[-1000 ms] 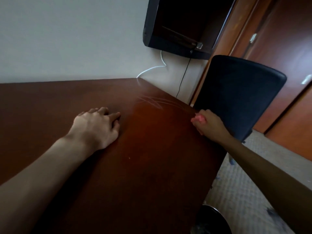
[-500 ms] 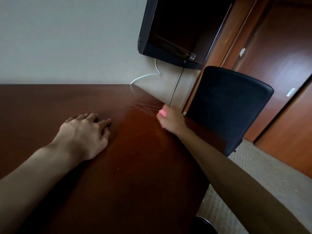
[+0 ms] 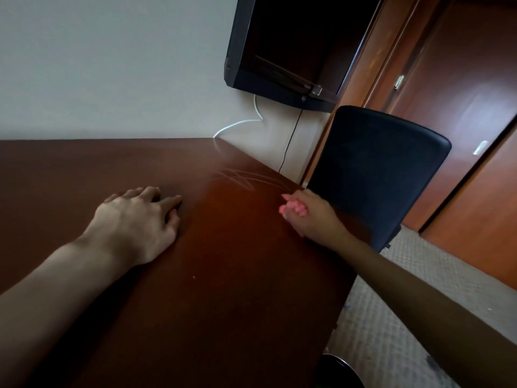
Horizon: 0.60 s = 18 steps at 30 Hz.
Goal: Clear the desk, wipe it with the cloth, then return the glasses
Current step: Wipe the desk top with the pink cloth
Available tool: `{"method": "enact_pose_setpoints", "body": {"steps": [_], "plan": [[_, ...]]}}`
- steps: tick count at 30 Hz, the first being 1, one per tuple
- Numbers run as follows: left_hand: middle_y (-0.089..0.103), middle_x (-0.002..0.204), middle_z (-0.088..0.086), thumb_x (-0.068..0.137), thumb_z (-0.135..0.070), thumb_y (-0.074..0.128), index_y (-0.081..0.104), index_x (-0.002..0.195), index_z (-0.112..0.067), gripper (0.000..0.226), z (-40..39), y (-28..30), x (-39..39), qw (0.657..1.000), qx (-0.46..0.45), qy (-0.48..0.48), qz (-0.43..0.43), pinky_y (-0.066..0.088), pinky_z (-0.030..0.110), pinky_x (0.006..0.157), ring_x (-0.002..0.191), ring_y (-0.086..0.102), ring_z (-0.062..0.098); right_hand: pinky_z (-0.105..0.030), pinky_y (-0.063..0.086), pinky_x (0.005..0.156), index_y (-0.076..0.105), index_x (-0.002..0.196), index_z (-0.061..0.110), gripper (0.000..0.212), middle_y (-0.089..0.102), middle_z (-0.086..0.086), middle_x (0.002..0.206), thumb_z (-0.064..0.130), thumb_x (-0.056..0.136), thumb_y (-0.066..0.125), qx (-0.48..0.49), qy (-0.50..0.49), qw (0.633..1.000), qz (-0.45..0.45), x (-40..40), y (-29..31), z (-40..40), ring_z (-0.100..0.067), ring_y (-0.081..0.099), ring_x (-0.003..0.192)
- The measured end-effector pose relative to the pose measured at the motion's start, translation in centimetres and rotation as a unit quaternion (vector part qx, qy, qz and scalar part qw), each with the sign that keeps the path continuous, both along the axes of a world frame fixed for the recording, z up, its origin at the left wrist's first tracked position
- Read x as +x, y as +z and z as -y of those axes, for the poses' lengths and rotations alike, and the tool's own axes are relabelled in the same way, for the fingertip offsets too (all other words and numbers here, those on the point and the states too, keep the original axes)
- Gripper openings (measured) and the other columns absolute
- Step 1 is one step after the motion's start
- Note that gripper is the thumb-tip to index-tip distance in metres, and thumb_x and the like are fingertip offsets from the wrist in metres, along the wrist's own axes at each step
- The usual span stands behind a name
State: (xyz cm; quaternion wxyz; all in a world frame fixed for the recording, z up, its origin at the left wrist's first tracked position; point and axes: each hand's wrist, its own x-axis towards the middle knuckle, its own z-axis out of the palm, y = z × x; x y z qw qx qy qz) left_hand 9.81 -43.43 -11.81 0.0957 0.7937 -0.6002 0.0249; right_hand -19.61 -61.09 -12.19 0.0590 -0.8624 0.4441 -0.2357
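Cloth (image 3: 293, 210), pink, soft and light, is bunched inside the closed right hand (image 3: 310, 217) at the desk's (image 3: 223, 275) 3 o'clock edge and is best pressed flat under the palm; left hand (image 3: 140, 219) is rested flat, fingers loosely spread, holding nothing.

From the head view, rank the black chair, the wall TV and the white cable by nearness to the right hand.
1. Black chair, just right of the right hand.
2. White cable, on the wall behind the desk corner.
3. Wall TV, higher up.

The desk (image 3: 229, 275) was dark reddish wood, bare and glossy. A pink cloth (image 3: 293, 210) (mostly hidden, bunched) sat near its right edge.
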Motion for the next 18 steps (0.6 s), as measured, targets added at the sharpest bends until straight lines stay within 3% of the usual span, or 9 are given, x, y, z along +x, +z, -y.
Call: {"method": "enact_pose_setpoints", "body": {"steps": [2, 5, 7, 10, 14, 18], "plan": [[0.031, 0.16, -0.007, 0.102, -0.054, 0.021, 0.027, 0.155, -0.047, 0.054, 0.0, -0.1, 0.0, 1.0, -0.001, 0.0, 0.008, 0.03, 0.038, 0.115, 0.145, 0.034, 0.021, -0.047, 0.058, 0.082, 0.061, 0.092, 0.024, 0.016, 0.056, 0.006, 0.095, 0.039, 0.097, 0.059, -0.015, -0.089, 0.996, -0.005, 0.5, -0.1, 4.0, -0.015, 0.06, 0.085], [0.035, 0.158, -0.007, 0.101, -0.054, 0.021, 0.03, 0.154, -0.046, 0.054, 0.3, -0.3, -0.1, 1.0, -0.009, 0.003, 0.018, 0.032, 0.038, 0.113, 0.143, 0.037, 0.021, -0.049, 0.06, 0.077, 0.046, 0.075, 0.028, 0.023, 0.061, -0.002, 0.089, 0.048, 0.086, 0.04, -0.01, -0.149, 0.989, -0.012, 2.9, -0.1, 8.3, -0.026, 0.065, 0.083], [0.036, 0.157, -0.006, 0.101, -0.054, 0.022, 0.031, 0.153, -0.046, 0.054, 0.4, -0.3, 0.0, 1.0, -0.009, 0.0, 0.016, 0.033, 0.038, 0.112, 0.143, 0.038, 0.021, -0.049, 0.059, 0.079, 0.045, 0.078, 0.027, 0.028, 0.063, -0.009, 0.096, 0.051, 0.078, 0.032, 0.0, -0.149, 0.988, -0.033, 5.3, 0.0, 9.9, -0.032, 0.066, 0.089], [0.036, 0.157, -0.006, 0.101, -0.055, 0.022, 0.03, 0.153, -0.046, 0.054, 0.3, -0.3, -0.1, 1.0, -0.01, -0.003, 0.014, 0.035, 0.039, 0.111, 0.142, 0.038, 0.021, -0.045, 0.054, 0.087, 0.056, 0.094, 0.023, 0.025, 0.062, -0.012, 0.109, 0.042, 0.082, 0.047, -0.017, -0.146, 0.988, -0.038, 9.5, 0.4, 9.5, -0.037, 0.061, 0.104], [0.032, 0.159, -0.008, 0.1, -0.056, 0.02, 0.026, 0.154, -0.048, 0.055, 0.2, 0.0, 0.0, 1.0, -0.001, -0.008, 0.002, 0.037, 0.04, 0.111, 0.143, 0.037, 0.021, -0.039, 0.049, 0.087, 0.06, 0.099, 0.023, 0.022, 0.06, -0.006, 0.111, 0.042, 0.087, 0.06, -0.022, -0.055, 0.998, -0.033, 12.6, 0.3, 4.7, -0.035, 0.058, 0.112], [0.028, 0.162, -0.009, 0.101, -0.056, 0.02, 0.025, 0.154, -0.05, 0.054, 0.0, 0.3, -0.1, 1.0, 0.007, -0.003, 0.001, 0.037, 0.041, 0.11, 0.145, 0.034, 0.022, -0.04, 0.049, 0.087, 0.059, 0.097, 0.024, 0.021, 0.056, 0.006, 0.105, 0.044, 0.091, 0.063, -0.019, 0.098, 0.995, -0.015, 8.8, 0.3, -3.6, -0.023, 0.057, 0.109]]}}
